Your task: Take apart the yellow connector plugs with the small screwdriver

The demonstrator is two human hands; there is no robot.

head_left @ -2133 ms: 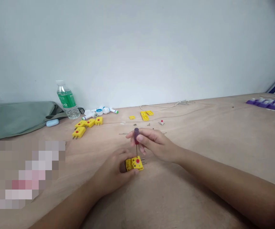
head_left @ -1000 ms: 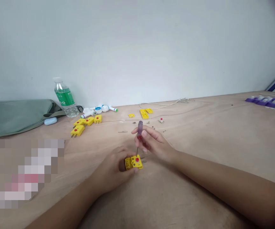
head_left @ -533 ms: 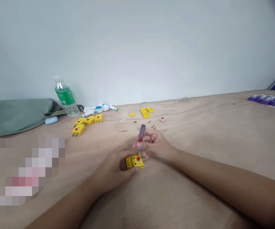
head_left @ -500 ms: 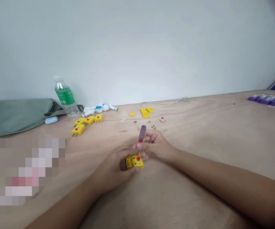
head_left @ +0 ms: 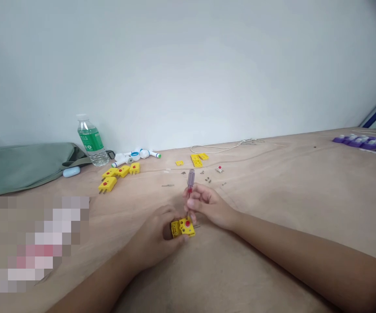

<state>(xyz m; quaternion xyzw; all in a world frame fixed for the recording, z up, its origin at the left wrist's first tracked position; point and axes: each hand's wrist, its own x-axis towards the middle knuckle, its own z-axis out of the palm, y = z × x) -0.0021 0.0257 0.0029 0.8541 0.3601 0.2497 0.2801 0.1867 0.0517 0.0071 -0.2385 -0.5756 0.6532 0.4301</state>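
My left hand [head_left: 157, 237] is closed round a yellow plug [head_left: 184, 230] with a red round part on its face, pinching it from the left between thumb and fingers just over the table. My right hand [head_left: 209, 206] holds a small screwdriver [head_left: 191, 179] with a clear purplish handle and a red collar. The screwdriver stands nearly upright, its shaft reaching down to the plug's upper edge. Whether the tip sits in a screw I cannot make out. Metal pins stick out at the plug's right side.
Behind my hands lie yellow housing pieces [head_left: 196, 160], several small metal parts [head_left: 208, 179] and a red-topped white part [head_left: 219, 169]. Several yellow plugs [head_left: 107, 184] lie at left, near a water bottle [head_left: 92, 141] and a grey-green bag [head_left: 28, 167]. A purple tray [head_left: 364, 142] sits far right.
The camera view has shifted slightly, so the table things appear lower. My right hand has turned a little on the screwdriver, and its fingers have shifted. Both hands keep their holds.
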